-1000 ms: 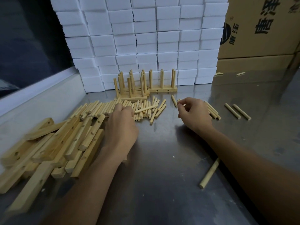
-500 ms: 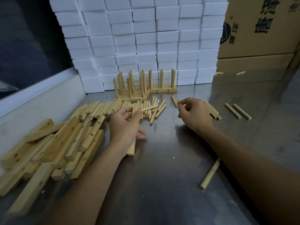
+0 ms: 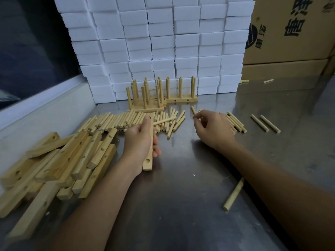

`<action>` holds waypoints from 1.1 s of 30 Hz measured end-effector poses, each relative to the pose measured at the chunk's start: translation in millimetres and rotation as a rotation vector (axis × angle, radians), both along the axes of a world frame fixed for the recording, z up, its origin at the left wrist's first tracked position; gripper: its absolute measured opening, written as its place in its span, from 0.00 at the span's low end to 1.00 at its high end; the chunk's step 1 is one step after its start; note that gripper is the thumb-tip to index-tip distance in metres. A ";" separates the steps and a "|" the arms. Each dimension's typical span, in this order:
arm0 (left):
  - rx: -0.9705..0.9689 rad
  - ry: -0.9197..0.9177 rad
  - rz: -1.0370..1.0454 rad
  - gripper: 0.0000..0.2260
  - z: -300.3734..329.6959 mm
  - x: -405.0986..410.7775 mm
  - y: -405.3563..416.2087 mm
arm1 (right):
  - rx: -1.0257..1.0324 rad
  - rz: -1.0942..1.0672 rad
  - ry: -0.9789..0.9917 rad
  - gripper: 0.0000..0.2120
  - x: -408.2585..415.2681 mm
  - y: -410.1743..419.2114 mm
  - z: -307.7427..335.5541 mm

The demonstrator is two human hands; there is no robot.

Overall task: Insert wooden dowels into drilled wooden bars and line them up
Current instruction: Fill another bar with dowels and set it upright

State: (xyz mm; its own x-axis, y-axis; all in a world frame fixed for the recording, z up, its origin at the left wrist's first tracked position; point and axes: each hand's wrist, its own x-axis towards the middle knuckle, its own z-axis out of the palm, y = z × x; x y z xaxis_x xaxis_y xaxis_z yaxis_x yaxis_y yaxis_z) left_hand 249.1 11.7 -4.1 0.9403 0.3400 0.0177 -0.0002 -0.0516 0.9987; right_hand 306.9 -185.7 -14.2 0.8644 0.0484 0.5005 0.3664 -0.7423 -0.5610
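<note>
Right now your left hand (image 3: 138, 140) has its fingers (image 3: 156, 151) and thumb curled round a drilled wooden bar (image 3: 149, 153), gripping it near its middle with the bar pointing away from you; one drilled hole shows at its near end, while the palm covers most of its length. Your right hand (image 3: 213, 130) hovers with loosely curled fingers (image 3: 197, 116), thumb and forefinger close together at the tip; whether they pinch a dowel is hard to make out. Both forearms reach in from the near edge of the table (image 3: 181, 205), the right one cut off at the frame's lower right.

Just beyond your left hand lies a row of loose dowels (image 3: 126, 121), and behind your right hand a smaller cluster of dowels (image 3: 235, 122) is partly hidden. A pair of dowels (image 3: 265, 123) lies toward the right edge, and a single dowel (image 3: 233, 194) rests beside your right forearm. A heap of undrilled-looking and drilled bars (image 3: 59, 160) sits at the left edge, running out of frame. Finished bars with upright dowels (image 3: 159, 95) stand at the far edge against stacked white blocks (image 3: 163, 42). The cardboard boxes (image 3: 290, 33) in the far right corner carry black printed characters, upside down and cropped, not legible.
</note>
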 end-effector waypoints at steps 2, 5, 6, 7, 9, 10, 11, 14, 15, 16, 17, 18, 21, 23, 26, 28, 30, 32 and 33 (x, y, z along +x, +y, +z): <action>-0.038 -0.001 0.012 0.20 -0.4 0.9 0.5 | -0.098 0.027 -0.001 0.10 -2.1 4.2 0.4; -0.138 0.002 0.018 0.17 -1.6 3.0 4.3 | -0.195 0.100 -0.037 0.11 -5.1 12.8 -0.9; -0.191 0.002 0.003 0.15 -1.7 3.3 5.7 | -0.216 0.133 -0.058 0.12 -6.2 16.6 -1.6; -0.235 0.003 -0.016 0.14 -1.9 3.5 6.8 | -0.229 0.164 -0.075 0.12 -7.2 20.8 -2.1; -0.268 0.002 -0.046 0.13 -2.6 4.1 7.4 | -0.265 0.216 -0.080 0.16 -9.2 29.3 -3.8; -0.269 -0.002 -0.054 0.13 -2.9 4.4 7.3 | -0.306 0.232 -0.062 0.19 -9.7 33.2 -5.6; -0.266 -0.007 -0.056 0.12 -3.1 5.3 6.8 | -0.360 0.238 -0.028 0.21 -9.9 36.5 -7.9; -0.246 -0.025 -0.040 0.11 -4.5 7.5 5.6 | -0.480 0.221 0.090 0.24 -9.9 40.4 -11.7; -0.239 -0.030 -0.035 0.10 -4.7 7.9 5.2 | -0.484 0.216 0.108 0.24 -10.0 39.8 -11.1; -0.231 -0.034 -0.031 0.10 -4.9 8.2 5.0 | -0.480 0.212 0.114 0.24 -10.4 39.0 -10.1; -0.221 -0.036 -0.027 0.09 -4.8 8.4 4.7 | -0.477 0.210 0.107 0.23 -10.7 38.0 -9.0; -0.208 -0.037 -0.023 0.09 -4.7 8.4 4.2 | -0.474 0.210 0.093 0.22 -11.1 37.0 -8.2; -0.160 -0.028 0.000 0.09 -4.2 8.4 3.0 | -0.411 0.204 0.053 0.19 -13.0 35.2 -6.4; -0.127 -0.022 0.005 0.10 -4.5 8.0 3.2 | -0.373 0.176 0.010 0.17 -13.6 34.5 -6.4; -0.085 -0.025 -0.011 0.11 -4.6 6.3 3.4 | -0.336 0.137 -0.029 0.12 -13.3 32.2 -4.5; -0.070 -0.032 -0.025 0.12 -3.8 4.5 3.0 | -0.321 0.138 -0.040 0.09 -13.9 31.9 -3.5; -0.063 -0.040 -0.036 0.14 -2.6 2.7 2.0 | -0.329 0.136 -0.036 0.08 -15.1 33.9 -3.0; -0.069 -0.049 -0.041 0.15 -1.3 1.2 0.9 | -0.341 0.126 -0.030 0.08 -16.3 36.1 -2.6; -0.067 -0.050 -0.044 0.15 -0.7 0.7 0.5 | -0.350 0.117 -0.030 0.08 -16.6 36.8 -2.4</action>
